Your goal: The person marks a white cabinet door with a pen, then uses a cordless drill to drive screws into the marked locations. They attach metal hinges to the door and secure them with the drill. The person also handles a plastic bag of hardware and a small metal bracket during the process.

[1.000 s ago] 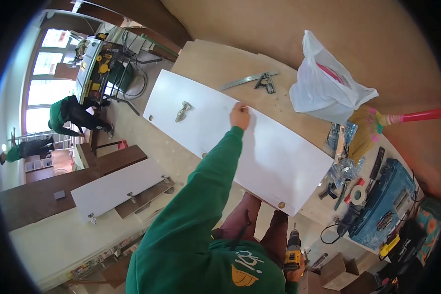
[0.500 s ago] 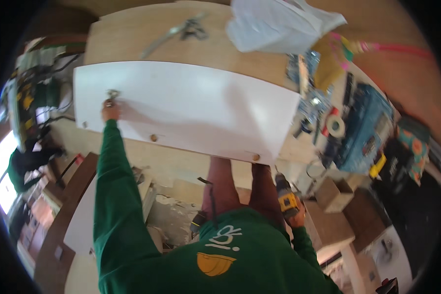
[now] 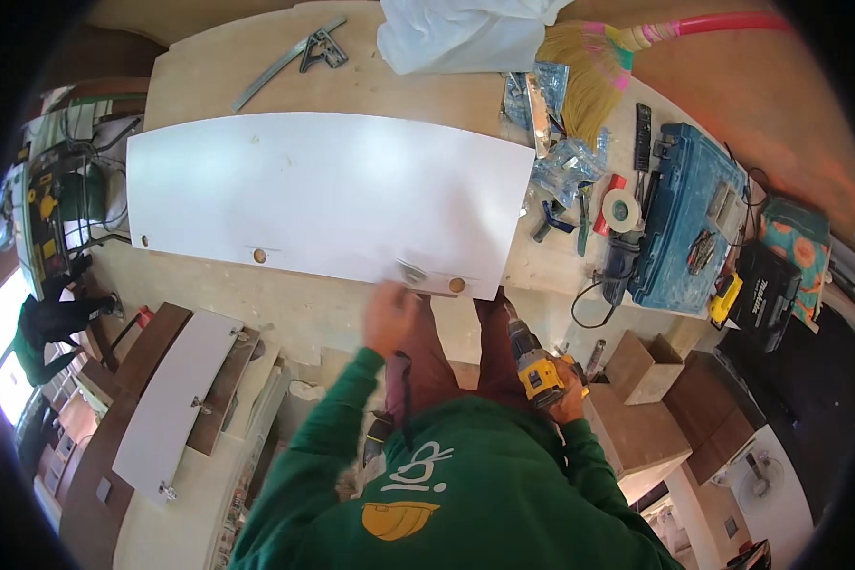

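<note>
A long white panel (image 3: 323,190) lies on the workbench, with round holes bored along its near edge. My left hand (image 3: 389,321), smeared by motion, is at that edge, closed on a small metal cabinet hinge (image 3: 412,273). The hinge is just left of the right-hand hole (image 3: 457,285); whether it touches the panel I cannot tell. Low beside my thigh, my right hand (image 3: 568,391) grips a yellow and black cordless drill (image 3: 539,375), its bit pointing up toward the panel.
A combination square (image 3: 290,62), white plastic bag (image 3: 461,33) and straw broom (image 3: 584,76) lie beyond the panel. At right are a tape roll (image 3: 621,210), clamps and a blue tool case (image 3: 684,228). Another white panel with hinges (image 3: 176,408) stands lower left. A person (image 3: 52,318) is far left.
My left hand has swept right with the hinge, from the panel's left part to near its right-hand hole. The drill has moved slightly left in my right hand. The view has shifted.
</note>
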A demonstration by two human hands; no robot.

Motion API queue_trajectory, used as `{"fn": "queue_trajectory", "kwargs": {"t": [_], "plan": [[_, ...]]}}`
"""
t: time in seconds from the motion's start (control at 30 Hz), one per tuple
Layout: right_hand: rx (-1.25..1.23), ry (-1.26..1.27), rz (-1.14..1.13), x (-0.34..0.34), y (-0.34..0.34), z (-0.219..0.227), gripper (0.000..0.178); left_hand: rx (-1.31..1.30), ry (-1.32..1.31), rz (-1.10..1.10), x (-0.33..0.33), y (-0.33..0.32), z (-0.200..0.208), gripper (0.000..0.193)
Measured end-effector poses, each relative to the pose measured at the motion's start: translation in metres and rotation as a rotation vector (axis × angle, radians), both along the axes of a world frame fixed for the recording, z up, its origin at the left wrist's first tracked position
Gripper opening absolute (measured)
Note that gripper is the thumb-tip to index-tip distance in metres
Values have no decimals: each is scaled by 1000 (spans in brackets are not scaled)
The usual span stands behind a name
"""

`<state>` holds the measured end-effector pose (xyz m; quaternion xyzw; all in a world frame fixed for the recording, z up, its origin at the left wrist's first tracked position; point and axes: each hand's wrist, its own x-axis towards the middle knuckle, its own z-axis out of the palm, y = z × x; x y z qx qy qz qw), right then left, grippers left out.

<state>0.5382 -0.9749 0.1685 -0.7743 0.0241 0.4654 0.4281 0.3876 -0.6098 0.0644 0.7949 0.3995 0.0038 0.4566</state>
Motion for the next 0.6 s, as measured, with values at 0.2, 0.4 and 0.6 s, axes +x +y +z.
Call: {"fn": "queue_trajectory", "kwargs": {"t": [0.2, 0.4, 0.6], "plan": [[2, -395, 448, 44, -25, 23, 70, -53, 182, 82, 29, -117, -14, 26], [1, -174, 288, 46, -82, 5, 67, 96, 115, 81, 45, -128, -28, 50], [-29, -347, 480, 57, -67, 31, 64, 124, 256, -48, 49, -120, -30, 57]]}}
